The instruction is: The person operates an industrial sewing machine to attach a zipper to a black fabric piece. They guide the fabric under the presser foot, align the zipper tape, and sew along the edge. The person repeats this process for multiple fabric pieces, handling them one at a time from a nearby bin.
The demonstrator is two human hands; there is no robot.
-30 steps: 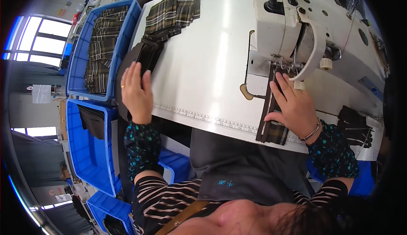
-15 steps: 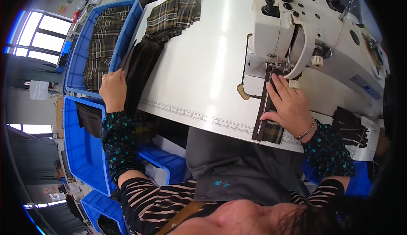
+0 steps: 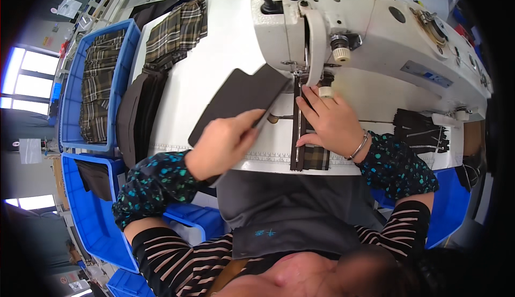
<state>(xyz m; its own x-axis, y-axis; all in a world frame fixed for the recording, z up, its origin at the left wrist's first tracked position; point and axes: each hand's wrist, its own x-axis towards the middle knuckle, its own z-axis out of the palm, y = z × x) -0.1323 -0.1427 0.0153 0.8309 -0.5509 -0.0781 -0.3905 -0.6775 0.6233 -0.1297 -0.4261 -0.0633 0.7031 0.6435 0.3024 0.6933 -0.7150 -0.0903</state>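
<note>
My left hand (image 3: 222, 144) pinches the edge of a dark brown fabric piece (image 3: 230, 98) with a stepped end. The piece is over the white table, and its far corner reaches close to the machine's needle area. My right hand (image 3: 332, 123) lies flat with its fingers spread, pressing on a dark zipper strip (image 3: 296, 141). Beneath that hand a plaid fabric piece (image 3: 317, 158) shows beside the strip. The strip's far end runs to the presser foot of the white sewing machine (image 3: 370, 34).
A stack of dark fabric pieces (image 3: 137, 114) and a plaid pile (image 3: 177, 29) lie on the table's left side. Beyond the edge stand a blue bin (image 3: 127, 66) of plaid pieces and another blue bin (image 3: 88, 211). Dark zippers (image 3: 421, 131) lie to the right.
My left hand has moved right from the left-hand stack and now carries a dark fabric piece toward the machine. My right hand stays on the strip. The whole view has shifted.
</note>
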